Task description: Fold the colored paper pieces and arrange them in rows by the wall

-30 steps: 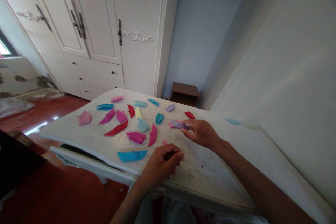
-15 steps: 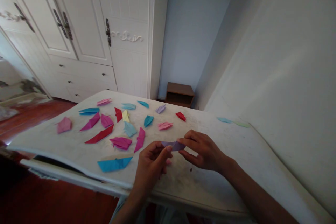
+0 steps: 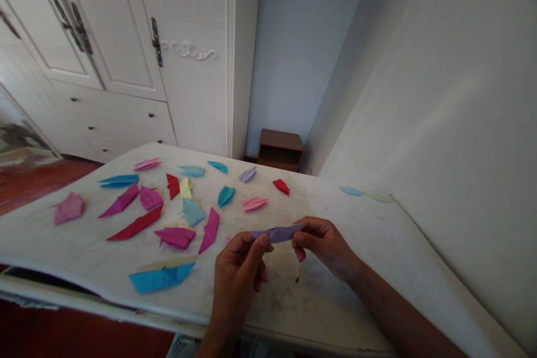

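Note:
A purple folded paper piece point(image 3: 279, 234), long and narrow with pointed ends, is stretched between my two hands above the front of the white table point(image 3: 319, 307). My left hand point(image 3: 241, 268) pinches its left end between thumb and fingers. At the other end, my right hand point(image 3: 325, 243) grips the tip between thumb and forefinger. A bit of pink paper point(image 3: 227, 240) shows behind my left hand, mostly hidden. Left of that hand lie a magenta folded paper point(image 3: 209, 230) and a blue folded paper boat point(image 3: 162, 278).
Several folded papers in pink, red, blue and yellow lie over the table's left half, including a long red one point(image 3: 136, 223). Light blue point(image 3: 351, 191) and green point(image 3: 378, 197) pieces rest by the right wall. Behind stand a white wardrobe point(image 3: 197, 106) and a brown box shelf point(image 3: 280, 140).
My right hand has shifted its hold out to the paper's right end, so more of the purple paper shows. The view has turned slightly right.

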{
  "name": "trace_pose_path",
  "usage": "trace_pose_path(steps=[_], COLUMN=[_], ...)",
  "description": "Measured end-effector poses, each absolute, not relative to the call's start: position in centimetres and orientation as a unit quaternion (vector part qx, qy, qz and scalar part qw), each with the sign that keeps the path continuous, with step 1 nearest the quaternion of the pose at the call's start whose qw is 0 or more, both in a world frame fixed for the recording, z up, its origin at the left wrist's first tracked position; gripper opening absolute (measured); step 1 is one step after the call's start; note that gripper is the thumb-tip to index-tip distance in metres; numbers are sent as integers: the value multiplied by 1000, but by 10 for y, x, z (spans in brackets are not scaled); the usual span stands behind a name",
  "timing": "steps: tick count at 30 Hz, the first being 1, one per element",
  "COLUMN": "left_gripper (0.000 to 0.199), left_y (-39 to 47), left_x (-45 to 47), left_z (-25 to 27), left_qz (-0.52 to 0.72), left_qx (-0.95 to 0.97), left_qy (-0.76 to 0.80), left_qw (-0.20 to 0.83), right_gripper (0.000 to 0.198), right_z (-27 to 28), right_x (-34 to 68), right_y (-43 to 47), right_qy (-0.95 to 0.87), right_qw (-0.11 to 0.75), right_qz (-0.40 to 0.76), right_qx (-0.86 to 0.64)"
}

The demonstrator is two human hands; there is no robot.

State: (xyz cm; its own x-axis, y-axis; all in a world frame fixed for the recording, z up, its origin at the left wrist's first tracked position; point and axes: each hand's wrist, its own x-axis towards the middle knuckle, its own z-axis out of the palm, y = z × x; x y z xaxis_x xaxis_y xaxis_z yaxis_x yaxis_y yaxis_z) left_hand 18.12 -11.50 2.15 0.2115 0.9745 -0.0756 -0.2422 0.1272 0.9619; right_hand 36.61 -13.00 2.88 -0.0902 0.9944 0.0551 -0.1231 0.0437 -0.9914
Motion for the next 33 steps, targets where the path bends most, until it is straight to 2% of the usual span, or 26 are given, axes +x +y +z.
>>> trace_pose_path(steps=[6,12,15,17,18,24,33], left_gripper=[40,40,39,39,40,43,40], left_y=[-113,-111,-111,-110,-110,-112,-121], left_x=[179,178,177,176,175,174,177], left_z=[20,17,19,19,19,17,25], left_qz=[482,450,442,432,425,384,411], left_qx=[444,479,500,519,530,586,587], left_qy=[386,358,351,347,345,343,376], left_qw=[649,663,657,651,647,625,587], right_gripper=[27,33,19,5,5,16,25], right_z=[33,34,38,42,44,47,34], right_x=[376,439,489,522,538,605,638], right_y=[-122,-112,-124,-136,-143,-164,-160], right_qy=[-424,-336,-282,-240,-214,-125,-109], right_qw=[572,655,674,645,622,537,361], right_qz=[531,415,346,319,311,268,188], right_qx=[-459,-535,-588,-651,-686,-790,-907])
